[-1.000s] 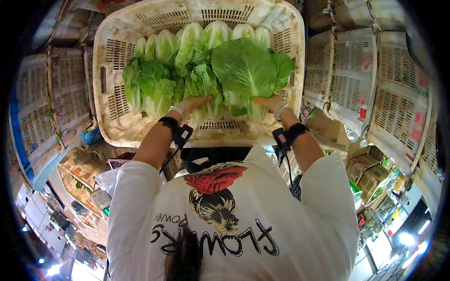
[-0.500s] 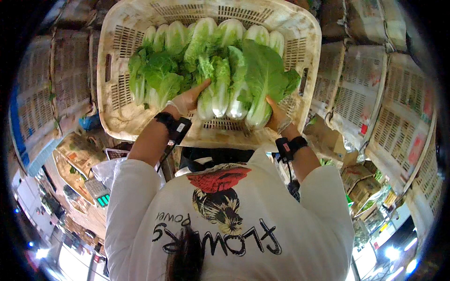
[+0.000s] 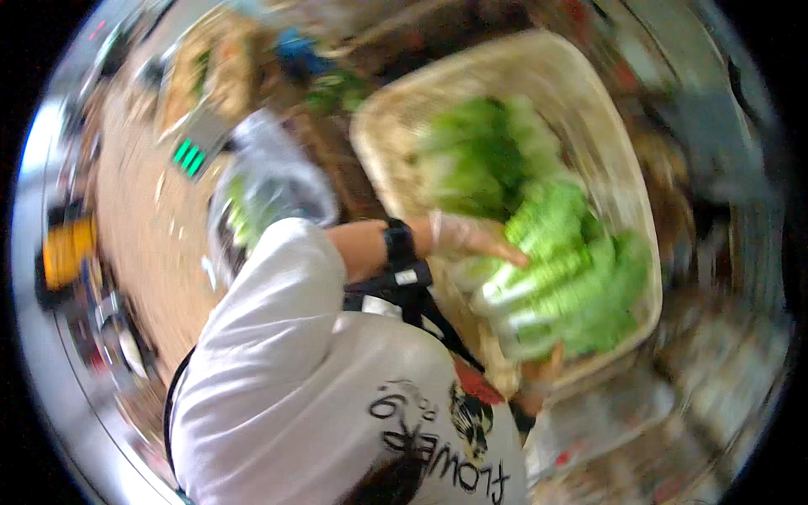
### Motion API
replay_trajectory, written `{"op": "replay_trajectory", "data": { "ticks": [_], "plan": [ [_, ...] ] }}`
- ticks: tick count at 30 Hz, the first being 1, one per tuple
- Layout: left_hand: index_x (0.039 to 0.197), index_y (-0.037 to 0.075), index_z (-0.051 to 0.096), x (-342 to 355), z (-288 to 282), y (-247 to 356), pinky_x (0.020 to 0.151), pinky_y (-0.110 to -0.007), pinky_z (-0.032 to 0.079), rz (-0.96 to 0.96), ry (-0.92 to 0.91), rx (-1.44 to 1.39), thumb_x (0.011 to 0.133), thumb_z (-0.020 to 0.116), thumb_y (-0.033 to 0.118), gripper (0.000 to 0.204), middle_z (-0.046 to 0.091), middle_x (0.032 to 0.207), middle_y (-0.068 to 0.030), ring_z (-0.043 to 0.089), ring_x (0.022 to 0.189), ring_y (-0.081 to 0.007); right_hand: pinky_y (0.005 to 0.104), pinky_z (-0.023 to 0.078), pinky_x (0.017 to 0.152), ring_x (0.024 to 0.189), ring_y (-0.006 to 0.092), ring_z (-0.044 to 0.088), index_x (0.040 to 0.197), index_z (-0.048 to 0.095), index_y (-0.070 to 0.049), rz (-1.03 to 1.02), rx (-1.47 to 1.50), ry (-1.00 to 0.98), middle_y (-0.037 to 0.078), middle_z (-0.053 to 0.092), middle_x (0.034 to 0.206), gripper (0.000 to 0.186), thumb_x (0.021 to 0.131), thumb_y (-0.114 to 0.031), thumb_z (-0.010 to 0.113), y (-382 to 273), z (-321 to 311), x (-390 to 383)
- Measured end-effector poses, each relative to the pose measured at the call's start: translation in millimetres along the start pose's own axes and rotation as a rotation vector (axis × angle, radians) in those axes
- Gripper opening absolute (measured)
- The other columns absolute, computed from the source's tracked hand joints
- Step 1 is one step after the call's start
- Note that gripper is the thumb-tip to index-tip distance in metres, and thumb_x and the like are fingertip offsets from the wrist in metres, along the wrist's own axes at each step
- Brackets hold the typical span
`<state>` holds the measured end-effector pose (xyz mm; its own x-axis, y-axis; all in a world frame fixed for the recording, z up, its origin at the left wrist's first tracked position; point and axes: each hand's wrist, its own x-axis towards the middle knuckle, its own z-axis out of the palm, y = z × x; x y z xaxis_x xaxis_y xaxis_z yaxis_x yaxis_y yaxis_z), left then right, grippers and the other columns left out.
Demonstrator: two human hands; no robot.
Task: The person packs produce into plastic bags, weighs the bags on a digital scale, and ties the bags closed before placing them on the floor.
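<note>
The picture is blurred. A pale slatted plastic crate (image 3: 379,143) holds several leafy Chinese cabbages in two clusters. My left hand (image 3: 484,244), with a translucent wrap round its palm, grips the left side of the nearer cluster (image 3: 564,278), its fingers pressed along the pale stems. My right hand (image 3: 539,370) is at the lower side of the same cluster, its fingers smeared by motion and partly behind the leaves. The farther cluster (image 3: 475,151) lies in the crate beyond my left hand, untouched.
At the left, a bag of greens (image 3: 273,177) sits beside a grey device with green bars (image 3: 189,151) and a cardboard box (image 3: 202,67). A yellow-and-black object (image 3: 67,248) is at the far left, along the brown floor (image 3: 143,219). Blurred sacks or crates (image 3: 598,429) are at the lower right.
The view has swung sharply, so the crate appears turned and shifted right. The cabbage row now shows as two clusters, with both my hands at the nearer one.
</note>
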<state>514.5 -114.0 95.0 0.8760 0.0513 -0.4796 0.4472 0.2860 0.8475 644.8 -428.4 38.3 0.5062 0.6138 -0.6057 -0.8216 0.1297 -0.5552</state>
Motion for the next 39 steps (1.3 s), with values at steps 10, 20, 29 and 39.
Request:
{"op": "replay_trajectory", "data": {
  "ticks": [10, 20, 29, 39],
  "plan": [
    [0.112, 0.003, 0.053, -274, 3, -94, 0.086, -0.034, 0.042, 0.498, 0.969, -0.342, 0.069, 0.072, 0.013, 0.048, 0.056, 0.109, -0.0078, 0.052, 0.097, -0.0162, 0.032, 0.046, 0.062, 0.07, 0.0217, 0.056, 0.102, 0.055, -0.003, -0.15, -1.318, -1.028, 0.009, 0.058, 0.091, 0.041, 0.062, -0.005, 0.064, 42, 323, 95],
    [0.123, 0.003, 0.041, -365, 68, -345, 0.092, -0.04, 0.039, -0.159, 1.82, -0.239, 0.084, 0.048, 0.014, 0.041, 0.049, 0.12, -0.0148, 0.049, 0.106, -0.0268, 0.03, 0.046, 0.075, 0.089, 0.0171, 0.056, 0.109, 0.052, -0.002, 0.348, -1.47, -2.577, 0.009, 0.061, 0.1, 0.065, 0.053, -0.019, 0.081, 397, 627, -23],
    [0.118, 0.005, 0.044, -244, -40, -350, 0.084, -0.037, 0.044, -0.053, 1.485, -0.68, 0.088, 0.047, 0.023, 0.035, 0.052, 0.111, -0.013, 0.051, 0.099, -0.0257, 0.0514, 0.022, 0.099, 0.13, 0.0316, 0.016, 0.111, 0.059, -0.008, 0.995, -2.312, -1.765, 0.018, 0.03, 0.136, 0.056, 0.07, -0.044, 0.067, 519, 555, 161],
    [0.119, 0.004, 0.041, -216, -127, -289, 0.091, -0.033, 0.041, 0.57, 1.097, -1.755, 0.089, 0.048, 0.023, 0.037, 0.048, 0.118, -0.0136, 0.049, 0.104, -0.0238, 0.0426, 0.037, 0.092, 0.121, 0.0325, 0.036, 0.126, 0.042, -0.002, 0.412, -3.071, -1.739, 0.017, 0.027, 0.138, 0.09, 0.056, -0.048, 0.075, 575, 578, 169]
  ]
}}
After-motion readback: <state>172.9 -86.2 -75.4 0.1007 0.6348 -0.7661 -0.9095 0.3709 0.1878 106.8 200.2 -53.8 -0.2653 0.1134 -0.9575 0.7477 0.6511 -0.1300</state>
